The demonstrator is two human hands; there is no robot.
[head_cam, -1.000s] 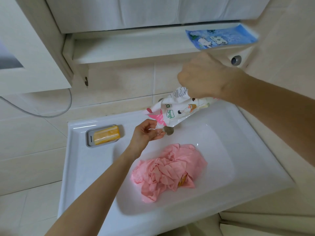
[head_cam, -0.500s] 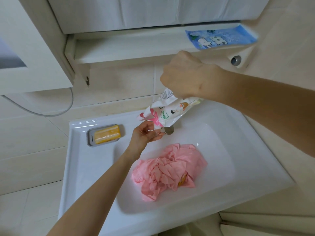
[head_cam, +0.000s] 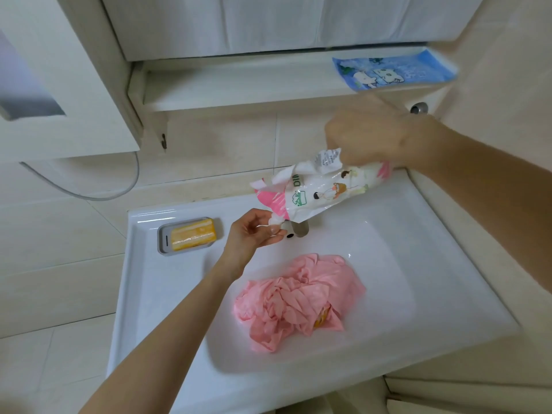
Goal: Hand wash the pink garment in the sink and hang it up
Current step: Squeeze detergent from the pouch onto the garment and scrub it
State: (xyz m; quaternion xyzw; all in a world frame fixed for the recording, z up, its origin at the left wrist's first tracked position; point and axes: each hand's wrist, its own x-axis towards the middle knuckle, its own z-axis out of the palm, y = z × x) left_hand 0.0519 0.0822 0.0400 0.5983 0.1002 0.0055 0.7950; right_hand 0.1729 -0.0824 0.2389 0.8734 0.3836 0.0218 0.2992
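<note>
A white and pink detergent pouch (head_cam: 321, 191) is being held tilted over the back of the white sink (head_cam: 442, 264), its upper end being gripped in the closed right hand (head_cam: 370, 135), whose fingers are being wrapped around the crumpled top of the pack. The lower corner of the pouch is being pinched between the thumb and fingers of the left hand (head_cam: 254, 234), just above a grey tap spout (head_cam: 294, 230) that is being partly hidden behind it. Whether a cap or only the spout of the pouch is being pinched cannot be told.

The pink garment (head_cam: 298, 297) is lying bunched and wrinkled in the basin of the sink, towards the front, apart from both hands and well below the pouch. A small yellow patch is being shown among its folds on the right.

A yellow bar of soap (head_cam: 192, 239) is being kept in a grey soap dish (head_cam: 162, 243) on the flat back-left rim of the sink, near the left hand but not touched by it. A blue printed pack (head_cam: 391, 71) is lying at the right end of the open shelf (head_cam: 239, 85) under the wall cabinet (head_cam: 268, 22). A thin grey cable (head_cam: 98, 194) is hanging in a curve against the tiled wall at the left. Both forearms are being extended over the sink, the left from the lower left and the right from the right edge.
</note>
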